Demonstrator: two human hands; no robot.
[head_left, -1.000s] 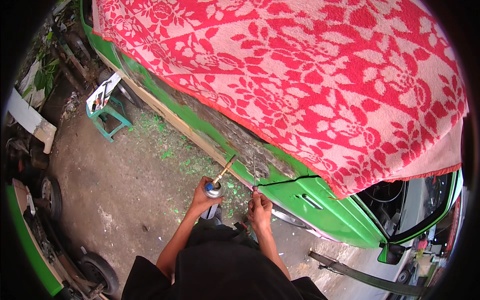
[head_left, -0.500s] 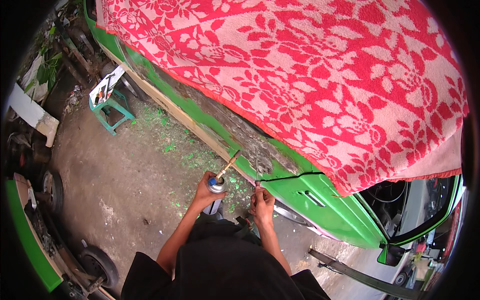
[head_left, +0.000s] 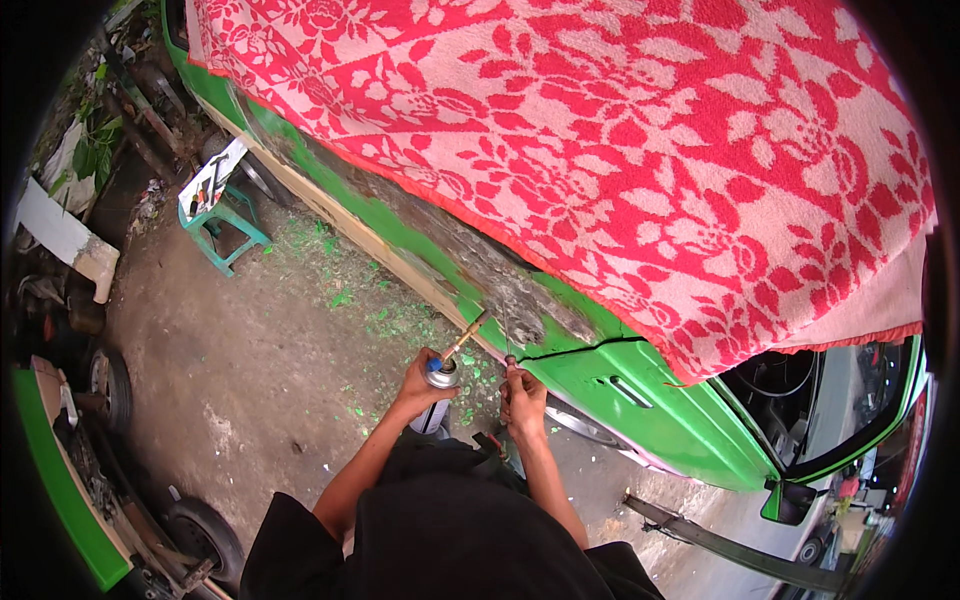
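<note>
My left hand point(head_left: 415, 388) is closed around a blow torch point(head_left: 443, 376), a metal gas canister with a blue knob and a brass nozzle. The nozzle tilts up and right, toward the side of a green car point(head_left: 405, 236). In my right hand point(head_left: 524, 402) is a thin-shafted tool point(head_left: 510, 358), its slim shaft reaching up against the car's side; its exact kind and tip are hard to make out. Around that spot the paint is stripped to a rough grey-brown patch point(head_left: 515, 306), just left of the door seam. No flame shows.
A red-and-pink floral blanket point(head_left: 590, 170) covers the car's roof and windows. Green paint flakes point(head_left: 340, 298) litter the ground. A teal stool point(head_left: 226, 232) with tools stands far left. Loose wheels point(head_left: 205, 535) and a green panel point(head_left: 70, 490) lie left; a long strip point(head_left: 730, 550) lies lower right.
The torch has shifted slightly right, its nozzle nearer the thin tool. My right hand has moved a little up and left. Both hands keep their hold.
</note>
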